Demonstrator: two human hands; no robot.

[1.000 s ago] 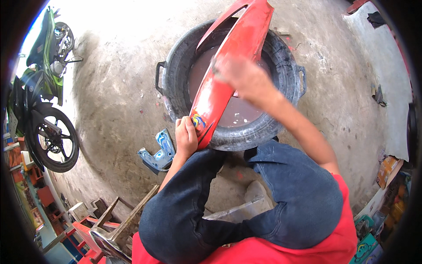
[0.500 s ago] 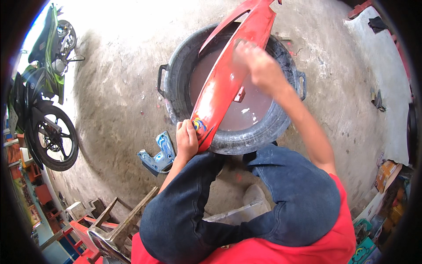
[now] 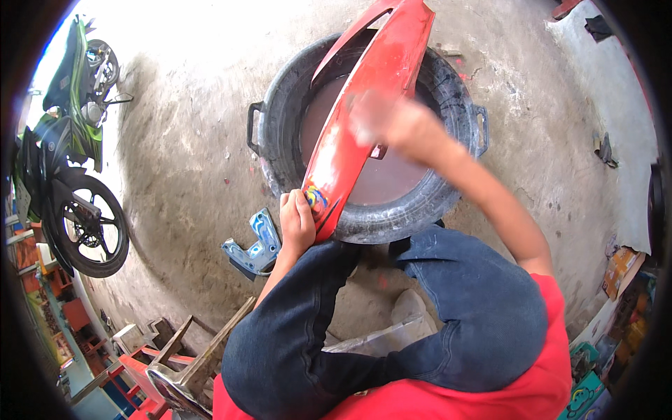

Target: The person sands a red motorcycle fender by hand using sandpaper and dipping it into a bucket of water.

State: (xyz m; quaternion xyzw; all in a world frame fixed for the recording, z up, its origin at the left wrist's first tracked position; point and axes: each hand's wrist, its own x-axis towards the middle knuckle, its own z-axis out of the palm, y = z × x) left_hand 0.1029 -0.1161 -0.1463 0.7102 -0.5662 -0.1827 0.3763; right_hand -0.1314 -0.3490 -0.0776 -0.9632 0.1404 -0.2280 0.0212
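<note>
A long red motorcycle fairing panel [image 3: 381, 66] lies slanted across a round black tub [image 3: 280, 164]. Its near end, with a multicoloured sticker, rests by my left knee. My left hand [image 3: 297, 220] grips that near end at its left edge. My right hand [image 3: 406, 129] is on the panel's middle, blurred by motion. Under its fingers shows a smeared greyish thing [image 3: 360, 117], too blurred to name. Murky pinkish-grey water [image 3: 388, 183] stands in the tub, partly covered by the panel.
A blue and white plastic part [image 3: 262, 241] lies on the concrete floor left of the tub. A green and black motorcycle [image 3: 77, 182] stands at far left. Near my left knee are a wooden stool [image 3: 185, 371] and red furniture. Boxes [image 3: 619, 273] and clutter line the right.
My right hand has slid down the panel toward me and slightly left. My left hand keeps its grip at the near end.
</note>
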